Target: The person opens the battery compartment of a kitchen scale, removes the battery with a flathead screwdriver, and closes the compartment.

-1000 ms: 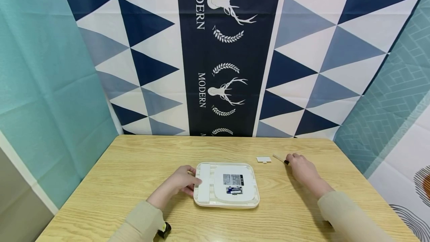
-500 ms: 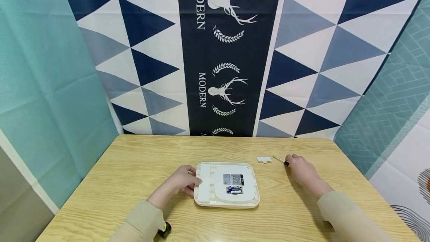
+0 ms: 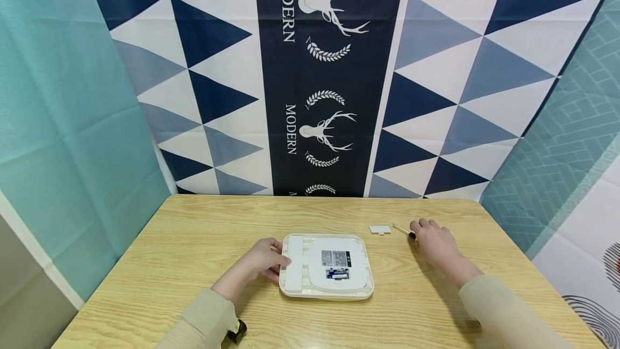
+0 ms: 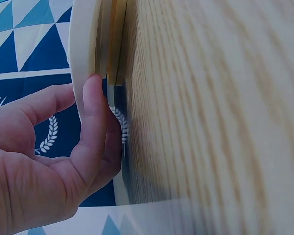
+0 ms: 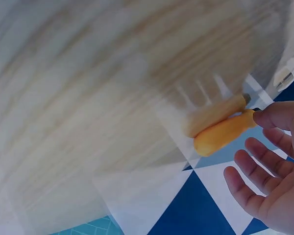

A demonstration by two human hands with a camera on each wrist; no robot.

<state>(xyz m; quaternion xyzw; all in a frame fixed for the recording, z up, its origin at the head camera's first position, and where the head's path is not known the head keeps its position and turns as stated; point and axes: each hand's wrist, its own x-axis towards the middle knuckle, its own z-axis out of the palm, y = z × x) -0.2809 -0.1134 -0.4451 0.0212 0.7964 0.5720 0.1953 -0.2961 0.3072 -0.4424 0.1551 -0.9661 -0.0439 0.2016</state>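
Observation:
A white, flat, rounded device (image 3: 360, 279), like an upturned kitchen scale, lies underside up at the middle of the table. Batteries (image 3: 337, 274) show in its uncovered compartment, below a grey label (image 3: 336, 259). My left hand (image 3: 263, 258) grips the device's left edge, thumb on top and fingers at the side and below. A screwdriver (image 3: 403, 230) with a yellow handle (image 5: 223, 134) lies on the table at the right. My right hand (image 3: 436, 242) is over that handle; in the right wrist view the thumb touches its collar end, and the other fingers are loosely spread.
A small white battery cover (image 3: 380, 229) with a tab lies between the device and the screwdriver. The wooden table (image 3: 218, 220) ends at a patterned cloth (image 3: 319, 96) behind, with teal cloth (image 3: 97, 149) at the left.
My right hand's fingers have spread slightly at the screwdriver, which now lies turned a little. My left hand and the white device have stayed in place.

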